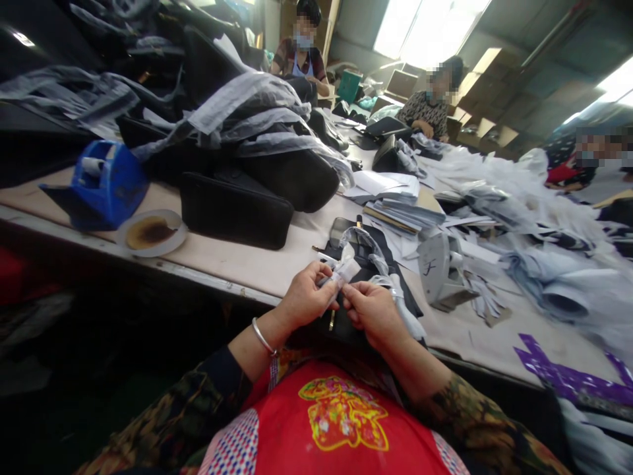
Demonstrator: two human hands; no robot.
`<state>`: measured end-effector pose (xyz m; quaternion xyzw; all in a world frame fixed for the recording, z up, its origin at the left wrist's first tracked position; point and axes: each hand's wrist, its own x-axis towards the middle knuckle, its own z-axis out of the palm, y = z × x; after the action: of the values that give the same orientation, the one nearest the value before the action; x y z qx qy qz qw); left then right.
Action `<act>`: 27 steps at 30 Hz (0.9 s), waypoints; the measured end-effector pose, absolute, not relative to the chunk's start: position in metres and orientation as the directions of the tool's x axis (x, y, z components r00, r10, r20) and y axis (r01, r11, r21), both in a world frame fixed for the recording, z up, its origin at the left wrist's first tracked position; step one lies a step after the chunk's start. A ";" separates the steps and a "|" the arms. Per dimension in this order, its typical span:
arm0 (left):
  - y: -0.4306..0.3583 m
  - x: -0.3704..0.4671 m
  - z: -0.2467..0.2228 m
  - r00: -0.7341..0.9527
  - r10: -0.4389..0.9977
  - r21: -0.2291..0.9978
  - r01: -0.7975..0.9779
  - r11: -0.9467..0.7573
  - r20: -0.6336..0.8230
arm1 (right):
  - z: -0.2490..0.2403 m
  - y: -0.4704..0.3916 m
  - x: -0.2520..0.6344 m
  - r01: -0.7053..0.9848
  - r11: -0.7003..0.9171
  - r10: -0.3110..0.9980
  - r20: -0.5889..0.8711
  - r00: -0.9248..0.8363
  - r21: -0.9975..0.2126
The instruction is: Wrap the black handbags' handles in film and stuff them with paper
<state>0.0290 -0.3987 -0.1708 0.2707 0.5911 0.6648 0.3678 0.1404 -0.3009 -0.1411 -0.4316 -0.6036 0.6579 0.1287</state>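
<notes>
Red apron, cropped below; by the table's front edge, left hand and right hand pinch white wrapping, lower end hidden, above a half-covered black bag.

The tabletop looks matt, its near edge scuffed. Along that edge, the blue tape dispenser looks like smooth plastic, a black bag smooth with a soft, leathery sheen, and the white wrapping thin and crinkled. The bracelet is polished metal. Near the right front corner, purple strips look like glossy plastic.
</notes>
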 end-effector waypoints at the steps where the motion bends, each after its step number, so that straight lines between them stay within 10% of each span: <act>1: -0.399 0.028 -0.171 -0.574 0.814 0.978 -0.207 -0.038 -0.090 | -0.141 -0.301 0.140 0.344 -0.253 0.682 -0.419 -0.599 -0.904; 15: -0.403 0.025 -0.167 -0.521 0.840 0.922 -0.380 -0.073 -0.148 | -0.144 -0.298 0.137 0.151 -0.412 0.569 -0.383 -0.728 -0.899; 27: -0.412 0.025 -0.153 -0.507 0.849 0.921 0.383 0.071 0.145 | -0.154 -0.302 0.138 0.172 -0.437 0.605 -0.430 -0.670 -0.883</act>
<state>0.0245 -0.4123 -0.1533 0.4425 0.6964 0.5183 0.2249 0.1378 -0.3018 -0.1538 -0.3801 -0.5110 0.7576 0.1430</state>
